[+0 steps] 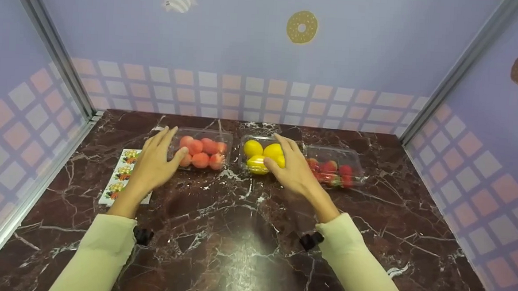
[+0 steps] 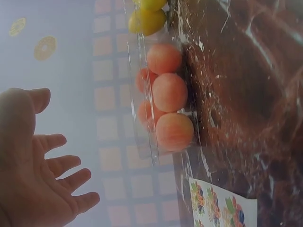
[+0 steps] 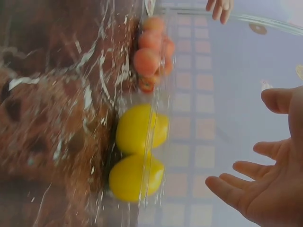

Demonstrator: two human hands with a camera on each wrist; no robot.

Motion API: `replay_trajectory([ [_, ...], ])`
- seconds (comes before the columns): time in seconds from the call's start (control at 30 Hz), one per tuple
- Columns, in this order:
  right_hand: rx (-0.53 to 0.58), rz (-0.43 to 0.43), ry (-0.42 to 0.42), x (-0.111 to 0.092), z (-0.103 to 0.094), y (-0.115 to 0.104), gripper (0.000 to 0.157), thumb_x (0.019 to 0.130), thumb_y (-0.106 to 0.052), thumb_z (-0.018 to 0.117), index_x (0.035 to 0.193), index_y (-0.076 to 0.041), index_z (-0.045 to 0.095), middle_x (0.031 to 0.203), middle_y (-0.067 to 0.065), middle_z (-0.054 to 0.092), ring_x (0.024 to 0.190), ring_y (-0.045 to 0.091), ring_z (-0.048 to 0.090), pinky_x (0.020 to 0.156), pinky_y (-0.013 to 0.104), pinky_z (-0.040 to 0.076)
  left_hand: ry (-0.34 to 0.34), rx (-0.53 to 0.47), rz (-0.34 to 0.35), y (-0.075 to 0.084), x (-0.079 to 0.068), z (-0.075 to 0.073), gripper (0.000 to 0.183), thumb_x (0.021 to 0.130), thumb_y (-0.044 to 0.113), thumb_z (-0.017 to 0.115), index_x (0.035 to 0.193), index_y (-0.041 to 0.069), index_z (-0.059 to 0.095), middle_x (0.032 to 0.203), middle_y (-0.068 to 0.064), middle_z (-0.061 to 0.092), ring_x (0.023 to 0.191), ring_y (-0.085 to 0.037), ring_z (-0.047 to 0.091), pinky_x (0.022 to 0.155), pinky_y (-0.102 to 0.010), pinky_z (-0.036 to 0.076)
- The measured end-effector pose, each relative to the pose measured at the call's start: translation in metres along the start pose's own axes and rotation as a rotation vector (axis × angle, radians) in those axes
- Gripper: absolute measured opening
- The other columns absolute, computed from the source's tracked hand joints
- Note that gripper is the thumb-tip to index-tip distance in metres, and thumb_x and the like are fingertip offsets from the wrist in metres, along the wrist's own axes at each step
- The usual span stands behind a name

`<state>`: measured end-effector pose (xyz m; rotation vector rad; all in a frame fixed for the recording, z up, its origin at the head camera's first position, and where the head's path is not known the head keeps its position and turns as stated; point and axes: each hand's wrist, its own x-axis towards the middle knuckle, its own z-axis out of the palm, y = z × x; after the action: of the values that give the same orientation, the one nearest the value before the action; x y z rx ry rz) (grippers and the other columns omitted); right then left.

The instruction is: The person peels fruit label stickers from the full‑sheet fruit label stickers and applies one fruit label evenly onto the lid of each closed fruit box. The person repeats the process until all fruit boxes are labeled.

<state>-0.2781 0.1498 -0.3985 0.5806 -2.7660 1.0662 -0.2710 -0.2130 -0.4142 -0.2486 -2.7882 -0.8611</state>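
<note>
My left hand (image 1: 154, 162), fingers spread and holding nothing, hovers at the left end of a clear plastic box (image 1: 211, 134) of peaches (image 1: 200, 160). In the left wrist view, a gap separates that hand from the peaches (image 2: 170, 92). Over the right part of a clear box (image 1: 242, 160) of lemons (image 1: 253, 148) is my right hand (image 1: 294, 169), also loosely spread and without anything in it. It hides part of the lemons in the head view. The right wrist view shows it apart from the lemons (image 3: 135, 177).
A third clear box (image 1: 351, 156) with strawberries (image 1: 330, 167) sits right of the lemons. A white sheet with fruit pictures (image 1: 122, 174) lies at the left, partly under my left forearm in view. Patterned walls (image 1: 239, 91) enclose the dark marble table (image 1: 235, 250).
</note>
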Motion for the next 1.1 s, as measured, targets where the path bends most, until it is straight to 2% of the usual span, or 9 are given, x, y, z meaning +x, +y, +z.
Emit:
replay_trajectory([
  [0.17, 0.055, 0.055, -0.033, 0.021, 0.011, -0.010, 0.073, 0.104, -0.039, 0.062, 0.165, -0.008, 0.035, 0.165, 0.020, 0.040, 0.150, 0.038, 0.042, 0.125, 0.055, 0.033, -0.032, -0.053, -0.031, -0.008, 0.012, -0.003, 0.076, 0.110, 0.053, 0.047, 0.169, 0.011, 0.027, 0.174, -0.024, 0.021, 0.156, -0.055, 0.020, 0.119, -0.079, 0.019],
  [0.3, 0.113, 0.101, -0.041, 0.038, 0.025, -0.017, 0.072, 0.103, -0.039, 0.062, 0.163, -0.006, 0.038, 0.163, 0.019, 0.044, 0.146, 0.037, 0.047, 0.122, 0.052, 0.039, -0.038, -0.123, -0.056, -0.017, 0.022, -0.005, 0.074, 0.110, 0.050, 0.047, 0.166, 0.006, 0.030, 0.169, -0.029, 0.027, 0.153, -0.057, 0.023, 0.122, -0.076, 0.018],
  [0.47, 0.249, 0.171, -0.023, 0.054, 0.041, -0.023, 0.068, 0.103, -0.032, 0.064, 0.161, -0.004, 0.041, 0.160, 0.022, 0.048, 0.136, 0.039, 0.058, 0.114, 0.045, 0.049, -0.057, -0.213, -0.114, -0.026, 0.033, -0.007, 0.072, 0.111, 0.049, 0.046, 0.166, 0.006, 0.030, 0.168, -0.029, 0.030, 0.155, -0.053, 0.026, 0.125, -0.069, 0.021],
  [0.63, 0.386, 0.252, 0.000, 0.065, 0.051, -0.029, 0.066, 0.103, -0.027, 0.065, 0.160, -0.004, 0.042, 0.160, 0.023, 0.048, 0.128, 0.034, 0.065, 0.111, 0.039, 0.052, -0.060, -0.241, -0.145, -0.032, 0.040, -0.007, 0.072, 0.110, 0.049, 0.046, 0.165, 0.005, 0.031, 0.163, -0.029, 0.039, 0.151, -0.048, 0.036, 0.125, -0.062, 0.028],
  [0.7, 0.403, 0.273, 0.004, 0.068, 0.055, -0.032, 0.065, 0.103, -0.029, 0.065, 0.160, -0.005, 0.043, 0.158, 0.022, 0.050, 0.128, 0.032, 0.065, 0.112, 0.040, 0.051, -0.062, -0.253, -0.152, -0.034, 0.042, -0.008, 0.072, 0.111, 0.048, 0.046, 0.165, 0.003, 0.031, 0.161, -0.030, 0.041, 0.149, -0.047, 0.040, 0.124, -0.062, 0.031],
  [0.8, 0.405, 0.289, 0.003, 0.071, 0.062, -0.036, 0.065, 0.103, -0.030, 0.065, 0.160, -0.006, 0.043, 0.156, 0.020, 0.052, 0.128, 0.032, 0.064, 0.109, 0.040, 0.053, -0.069, -0.285, -0.172, -0.039, 0.044, -0.007, 0.072, 0.111, 0.048, 0.045, 0.165, 0.002, 0.030, 0.159, -0.030, 0.042, 0.147, -0.047, 0.043, 0.122, -0.061, 0.034],
  [0.9, 0.354, 0.285, 0.024, 0.073, 0.072, -0.039, 0.064, 0.103, -0.029, 0.067, 0.158, -0.006, 0.046, 0.151, 0.019, 0.056, 0.127, 0.031, 0.063, 0.107, 0.039, 0.054, -0.078, -0.331, -0.202, -0.042, 0.044, -0.004, 0.073, 0.111, 0.049, 0.044, 0.165, 0.001, 0.030, 0.161, -0.029, 0.042, 0.147, -0.046, 0.044, 0.122, -0.059, 0.036],
  [1.0, 0.299, 0.258, 0.049, 0.075, 0.083, -0.044, 0.062, 0.101, -0.025, 0.069, 0.155, -0.002, 0.049, 0.147, 0.020, 0.060, 0.129, 0.032, 0.062, 0.111, 0.039, 0.051, -0.089, -0.359, -0.228, -0.045, 0.045, 0.000, 0.074, 0.111, 0.051, 0.044, 0.165, 0.002, 0.030, 0.162, -0.028, 0.042, 0.149, -0.045, 0.043, 0.123, -0.057, 0.036],
  [1.1, 0.269, 0.217, 0.043, 0.076, 0.092, -0.049, 0.062, 0.101, -0.024, 0.069, 0.153, 0.003, 0.049, 0.145, 0.023, 0.061, 0.134, 0.035, 0.060, 0.115, 0.040, 0.048, -0.092, -0.343, -0.230, -0.049, 0.047, 0.004, 0.072, 0.111, 0.049, 0.045, 0.163, 0.001, 0.033, 0.161, -0.029, 0.042, 0.149, -0.046, 0.043, 0.123, -0.058, 0.036],
])
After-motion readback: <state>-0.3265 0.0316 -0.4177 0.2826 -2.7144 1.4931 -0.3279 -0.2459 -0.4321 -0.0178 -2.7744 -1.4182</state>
